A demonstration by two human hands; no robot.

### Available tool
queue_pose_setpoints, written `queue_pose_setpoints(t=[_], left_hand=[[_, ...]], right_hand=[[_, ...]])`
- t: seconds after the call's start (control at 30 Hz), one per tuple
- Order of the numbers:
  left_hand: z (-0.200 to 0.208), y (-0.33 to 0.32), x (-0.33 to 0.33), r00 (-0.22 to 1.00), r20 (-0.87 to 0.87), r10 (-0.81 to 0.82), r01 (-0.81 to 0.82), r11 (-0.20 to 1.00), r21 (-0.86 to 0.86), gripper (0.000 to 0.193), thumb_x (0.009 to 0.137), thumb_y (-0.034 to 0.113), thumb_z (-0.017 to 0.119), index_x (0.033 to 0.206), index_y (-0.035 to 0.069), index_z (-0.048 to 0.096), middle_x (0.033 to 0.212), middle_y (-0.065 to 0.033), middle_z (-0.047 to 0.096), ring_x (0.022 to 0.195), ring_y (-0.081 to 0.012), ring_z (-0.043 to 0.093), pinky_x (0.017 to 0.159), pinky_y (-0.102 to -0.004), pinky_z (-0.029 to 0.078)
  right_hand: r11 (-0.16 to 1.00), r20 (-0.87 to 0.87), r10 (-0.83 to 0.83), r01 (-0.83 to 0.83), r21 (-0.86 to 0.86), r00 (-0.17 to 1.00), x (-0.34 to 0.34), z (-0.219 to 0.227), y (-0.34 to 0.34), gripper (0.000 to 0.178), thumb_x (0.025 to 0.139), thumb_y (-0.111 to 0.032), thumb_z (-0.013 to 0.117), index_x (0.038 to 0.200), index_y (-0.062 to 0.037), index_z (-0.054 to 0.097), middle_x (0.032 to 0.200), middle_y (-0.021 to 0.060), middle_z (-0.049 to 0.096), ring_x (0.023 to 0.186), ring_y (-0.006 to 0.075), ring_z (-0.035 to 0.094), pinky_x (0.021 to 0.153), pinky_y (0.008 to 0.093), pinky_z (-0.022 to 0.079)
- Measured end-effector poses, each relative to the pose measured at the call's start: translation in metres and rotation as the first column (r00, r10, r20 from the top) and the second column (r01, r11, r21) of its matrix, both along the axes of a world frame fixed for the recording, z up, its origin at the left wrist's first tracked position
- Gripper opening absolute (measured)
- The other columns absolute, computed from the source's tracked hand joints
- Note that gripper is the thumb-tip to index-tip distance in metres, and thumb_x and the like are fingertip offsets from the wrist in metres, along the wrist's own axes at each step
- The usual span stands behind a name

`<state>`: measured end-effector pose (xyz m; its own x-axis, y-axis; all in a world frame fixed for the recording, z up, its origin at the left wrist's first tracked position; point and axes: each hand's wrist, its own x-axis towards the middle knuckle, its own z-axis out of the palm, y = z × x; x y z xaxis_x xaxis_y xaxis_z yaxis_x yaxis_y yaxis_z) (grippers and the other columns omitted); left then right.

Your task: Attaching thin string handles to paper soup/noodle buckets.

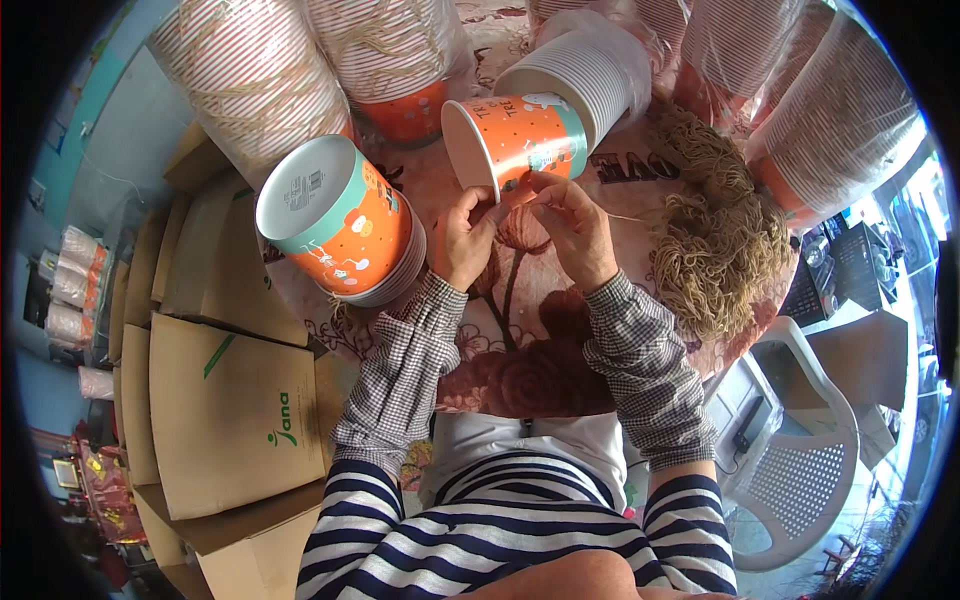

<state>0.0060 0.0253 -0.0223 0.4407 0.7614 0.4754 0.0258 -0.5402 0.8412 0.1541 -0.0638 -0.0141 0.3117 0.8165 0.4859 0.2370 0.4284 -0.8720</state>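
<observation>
Cluttered room, cartons (240,415) left of the desk (540,375), white chair (800,480) off its right edge, flowered cloth on top. Orange cup (520,140) lies on its side mid-desk, mouth toward the left edge. Left hand (466,238) has fingers pinched narrow, seemingly on the lower end of the rim; right hand (578,228) has fingers nearly together at the wall, apparently pinching string, with a loose strand (632,217) running toward the desk's right edge. Exact grip too small to tell. To do it well, I'd steady the rim so the cup can't roll, keep the pinch close to the wall, leave slack in the strand, and go easy so the paper doesn't crease. Main risk: a snag from the tangled string heap (725,265) near the right edge. Containers: cup's inside mostly hidden, contents can't be told. Nested stack (345,225) by the left edge is bottom-up; white stack (570,80) behind the cup is nested too. Wrapped stacks (250,90) in clear plastic fill the far edge, string draped over the left ones. Carton contents not visible.
</observation>
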Motion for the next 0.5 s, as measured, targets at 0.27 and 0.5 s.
queue_pose_setpoints(t=[0.27,0.5], left_hand=[[0.0016,-0.0008,0.0003,0.997,0.05,-0.052,0.053,0.999,-0.013,0.026,0.089,0.015,0.069,0.105,-0.002,0.058,0.094,-0.0076,0.069,0.085,-0.01,0.063,0.077,-0.025,0.05],[0.0065,-0.0054,0.001,0.997,0.038,-0.065,0.067,0.997,-0.035,0.026,0.089,0.015,0.068,0.107,-0.001,0.059,0.097,-0.007,0.069,0.09,-0.0108,0.064,0.079,-0.0256,0.05]], right_hand=[[0.996,0.057,-0.084,0.082,0.04,0.995,-0.0081,0.0067,-0.0012,0.011,0.085,0.0,0.063,0.096,0.001,0.061,0.119,0.0092,0.057,0.105,0.0196,0.061,0.086,0.0305,0.053],[0.984,0.134,-0.175,0.171,0.044,0.975,-0.0082,0.0045,-0.0006,0.013,0.084,-0.007,0.068,0.094,-0.0005,0.062,0.116,0.01,0.058,0.102,0.0245,0.061,0.083,0.0325,0.053]])
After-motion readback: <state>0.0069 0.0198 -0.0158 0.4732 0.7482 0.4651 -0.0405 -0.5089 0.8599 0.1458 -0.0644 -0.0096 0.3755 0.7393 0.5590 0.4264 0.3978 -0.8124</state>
